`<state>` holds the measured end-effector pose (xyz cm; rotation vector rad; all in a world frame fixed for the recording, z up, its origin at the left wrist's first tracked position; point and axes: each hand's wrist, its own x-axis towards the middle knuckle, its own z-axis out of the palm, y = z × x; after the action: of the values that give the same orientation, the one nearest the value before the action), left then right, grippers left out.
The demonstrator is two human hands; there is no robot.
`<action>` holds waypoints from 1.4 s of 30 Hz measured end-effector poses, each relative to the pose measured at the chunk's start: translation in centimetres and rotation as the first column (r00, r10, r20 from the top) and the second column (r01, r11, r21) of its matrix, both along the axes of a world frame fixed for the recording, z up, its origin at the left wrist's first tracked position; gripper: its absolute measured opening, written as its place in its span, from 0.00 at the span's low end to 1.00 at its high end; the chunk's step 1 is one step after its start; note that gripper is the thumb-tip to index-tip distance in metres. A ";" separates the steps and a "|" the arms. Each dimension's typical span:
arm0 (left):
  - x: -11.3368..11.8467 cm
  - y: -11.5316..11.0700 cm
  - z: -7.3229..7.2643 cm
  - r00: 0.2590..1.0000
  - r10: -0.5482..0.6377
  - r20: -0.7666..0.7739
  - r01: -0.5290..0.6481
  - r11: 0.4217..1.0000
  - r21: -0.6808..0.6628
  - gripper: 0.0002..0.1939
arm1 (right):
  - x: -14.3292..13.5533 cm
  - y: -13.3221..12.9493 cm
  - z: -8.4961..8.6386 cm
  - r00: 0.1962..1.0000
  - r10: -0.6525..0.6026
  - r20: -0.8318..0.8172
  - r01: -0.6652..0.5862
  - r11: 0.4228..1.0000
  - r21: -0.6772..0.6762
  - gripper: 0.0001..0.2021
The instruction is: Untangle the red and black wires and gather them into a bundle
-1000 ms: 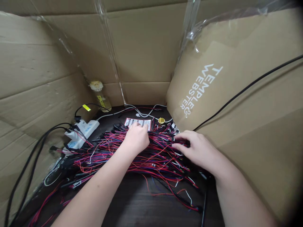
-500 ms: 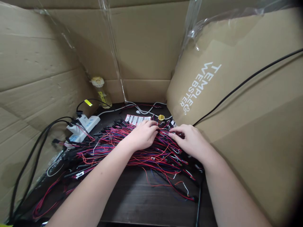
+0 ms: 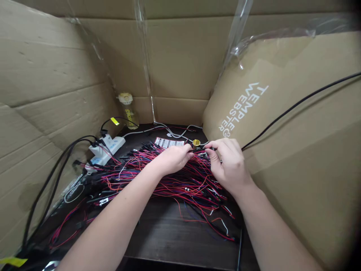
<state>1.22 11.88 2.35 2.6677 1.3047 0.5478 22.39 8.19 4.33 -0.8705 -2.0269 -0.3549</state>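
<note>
Both hands, left hand [image 3: 174,158] and right hand [image 3: 229,162], pinch tangled red-and-black wires [image 3: 158,180] near the dark wooden surface [image 3: 175,241]'s far edge; brown cardboard walls [image 3: 282,150] crowd close.

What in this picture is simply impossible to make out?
Head view:
- What the left hand and right hand pinch at the far end of the wire pile: too small, hidden by the fingers.
- Print on the red and white label: too small to read.
- Text on the yellow bottle: too small.
- Where the black cable leads: cut off by the right edge.
</note>
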 end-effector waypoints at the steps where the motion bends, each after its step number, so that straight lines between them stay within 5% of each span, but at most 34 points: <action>1: -0.2 0.0 0.2 1.000 0.012 -0.023 -0.012 1.000 -0.024 0.14 | 0.0 0.2 0.4 0.999 -0.014 0.028 0.014 1.000 -0.001 0.08; 8: -2.1 0.0 1.8 0.999 0.053 0.001 -0.053 0.999 0.006 0.12 | -1.1 1.4 5.3 0.963 -0.110 0.244 0.154 0.973 -0.171 0.09; 14: -6.0 0.0 3.8 0.968 0.010 0.250 0.010 0.997 -0.079 0.08 | -4.7 1.2 13.2 0.942 -0.225 0.249 0.241 0.970 -0.033 0.11; 18: -7.4 0.0 4.4 0.951 0.011 0.309 0.006 0.999 -0.054 0.11 | -6.6 2.3 18.6 0.957 -0.196 0.215 0.191 0.981 0.047 0.17; 24: -8.6 0.1 4.4 0.926 0.032 0.376 0.010 0.994 -0.110 0.09 | -8.3 4.4 21.9 0.967 -0.216 0.131 0.211 0.976 0.052 0.25; 30: -9.2 0.2 4.2 0.899 0.005 0.438 0.031 0.997 -0.075 0.03 | -8.2 3.0 21.9 0.952 -0.271 0.144 0.265 0.962 0.059 0.31; 35: -9.4 0.5 3.7 0.927 0.056 0.372 -0.047 0.998 -0.032 0.04 | -5.0 0.2 19.5 0.874 -0.462 0.152 0.469 0.883 -0.012 0.22; 39: -8.5 0.8 3.0 0.963 0.091 0.255 -0.069 0.993 -0.094 0.11 | -0.7 -2.7 14.0 0.726 -0.664 0.179 0.686 0.717 -0.125 0.13; 42: -7.1 0.9 2.4 0.986 0.042 0.160 -0.012 0.983 -0.181 0.14 | 0.4 -4.8 7.4 0.821 -0.530 0.212 0.564 0.811 -0.153 0.14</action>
<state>-5.92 12.79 4.70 2.4090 1.2807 0.6064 22.77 3.35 11.72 -1.6202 -1.9439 -0.5497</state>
